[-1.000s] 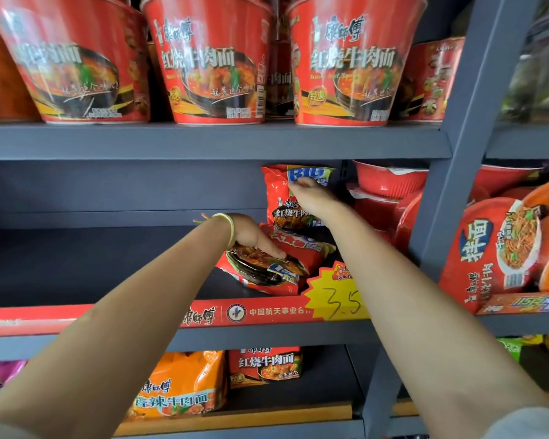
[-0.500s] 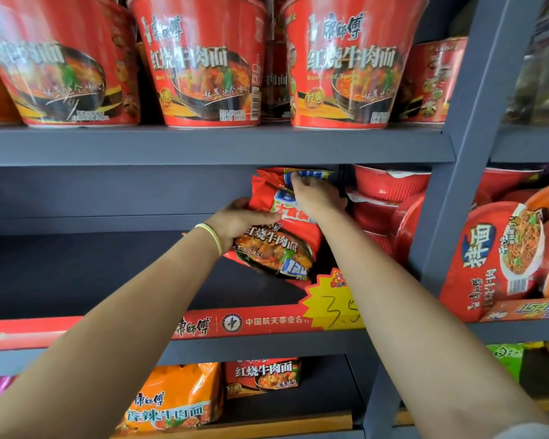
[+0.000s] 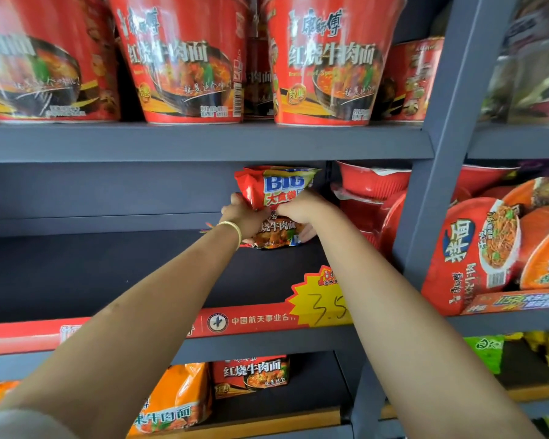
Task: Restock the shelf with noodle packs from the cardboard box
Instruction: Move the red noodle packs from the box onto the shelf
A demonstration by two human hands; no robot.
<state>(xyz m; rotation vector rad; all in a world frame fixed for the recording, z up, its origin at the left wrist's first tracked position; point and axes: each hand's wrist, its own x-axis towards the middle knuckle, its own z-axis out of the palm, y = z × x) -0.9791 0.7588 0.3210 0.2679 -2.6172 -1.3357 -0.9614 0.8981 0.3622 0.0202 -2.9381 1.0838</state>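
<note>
A dark grey metal shelving unit point(image 3: 203, 141) fills the view, its boards running left to right and a slanted grey upright post point(image 3: 438, 191) dividing it from a second bay on the right. On the top board stand big red paper noodle tubs point(image 3: 184, 58) in a row, touching one another. The middle board point(image 3: 76, 274) is dark and bare along its left and centre; its front edge carries a red printed strip point(image 3: 251, 321) with a yellow starburst price tag point(image 3: 320, 305) marked 3.5 near the right end. At the right end of this board, against the post, red plastic noodle bowls point(image 3: 371, 182) are stacked. Beyond the post lie round red and orange lidded noodle bowls point(image 3: 476, 251), tipped on their sides. On the lowest board sit an orange noodle bag point(image 3: 171, 403) and a red noodle bag point(image 3: 251, 372), side by side.

The red noodle pack point(image 3: 279, 191) with a blue "BIG" label stands upright towards the back right of the middle board, just left of the stacked bowls. The left hand point(image 3: 244, 220), a yellow band point(image 3: 232, 231) on its wrist, grips the pack's left side with curled fingers. The right hand point(image 3: 298, 210) holds the pack's front and right side, fingers curled round it. The two hands nearly touch.
</note>
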